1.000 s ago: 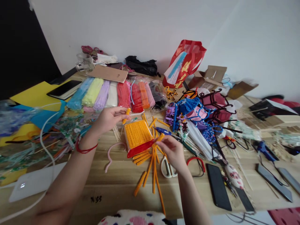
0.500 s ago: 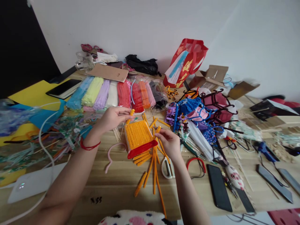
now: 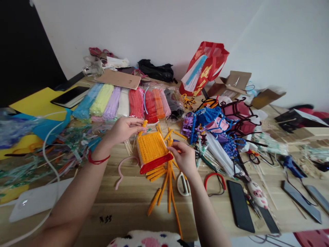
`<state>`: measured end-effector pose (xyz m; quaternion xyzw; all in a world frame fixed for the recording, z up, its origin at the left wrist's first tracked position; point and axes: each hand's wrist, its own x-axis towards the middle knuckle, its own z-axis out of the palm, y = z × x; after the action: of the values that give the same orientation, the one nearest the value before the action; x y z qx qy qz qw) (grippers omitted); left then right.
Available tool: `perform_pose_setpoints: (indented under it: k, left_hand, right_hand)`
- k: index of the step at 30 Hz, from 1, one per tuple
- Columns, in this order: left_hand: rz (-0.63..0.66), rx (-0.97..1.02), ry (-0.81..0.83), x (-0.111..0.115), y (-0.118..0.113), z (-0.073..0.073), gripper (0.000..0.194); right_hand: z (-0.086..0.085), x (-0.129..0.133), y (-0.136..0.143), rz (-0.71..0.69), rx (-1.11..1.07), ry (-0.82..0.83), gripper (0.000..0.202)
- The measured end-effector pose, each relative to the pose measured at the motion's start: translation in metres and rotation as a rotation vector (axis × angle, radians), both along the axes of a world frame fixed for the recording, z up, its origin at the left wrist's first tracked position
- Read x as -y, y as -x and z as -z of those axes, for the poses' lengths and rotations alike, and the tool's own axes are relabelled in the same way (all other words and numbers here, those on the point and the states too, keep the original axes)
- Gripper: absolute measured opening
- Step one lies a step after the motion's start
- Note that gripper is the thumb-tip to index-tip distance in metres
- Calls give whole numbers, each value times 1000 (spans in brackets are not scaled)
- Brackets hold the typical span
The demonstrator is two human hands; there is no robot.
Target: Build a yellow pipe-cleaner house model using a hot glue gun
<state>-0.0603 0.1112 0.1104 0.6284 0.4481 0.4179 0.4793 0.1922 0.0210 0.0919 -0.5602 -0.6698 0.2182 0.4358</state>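
Observation:
A block of orange pipe cleaners (image 3: 152, 147), laid in rows with a red strip (image 3: 156, 163) along its near edge, is between my hands above the table. My left hand (image 3: 127, 127) pinches a short orange pipe cleaner piece (image 3: 145, 122) at the block's far left corner. At the right edge, my right hand (image 3: 183, 156) has thumb and fingers closed on another short orange piece (image 3: 170, 141), close against the block. Loose orange pipe cleaners (image 3: 169, 192) lie below, along with a thicker orange piece (image 3: 154, 201). White-handled scissors (image 3: 180, 188) rest beside my right wrist.
Bagged bundles of coloured pipe cleaners (image 3: 110, 101) line the back, near a red bag (image 3: 203, 68). Finished-looking blue and pink pieces (image 3: 213, 120) pile up at right. A black phone (image 3: 240, 206) and a blue glue gun (image 3: 293, 166) lie further right. A white cable (image 3: 45, 151) curves at left.
My right hand has shifted slightly left with its orange piece, closer to the block's right edge. My left hand and the block have stayed in place.

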Motion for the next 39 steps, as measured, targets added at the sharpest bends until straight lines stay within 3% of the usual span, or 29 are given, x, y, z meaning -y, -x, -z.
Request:
perform_pose_setpoints:
  k: [9, 18, 32, 39]
  left_hand:
    - [10, 9, 35, 4, 0, -6, 56]
    - [-18, -46, 28, 3, -2, 2, 57]
    - [-20, -100, 16, 7, -4, 1, 41]
    - [-18, -242, -58, 6, -4, 0, 25]
  right_hand:
    - [-2, 5, -1, -41, 65, -53, 9]
    - [3, 4, -1, -55, 46, -23, 10]
    - [3, 1, -2, -54, 42, -16, 9]
    - [-5, -1, 1, -92, 98, -28, 10]
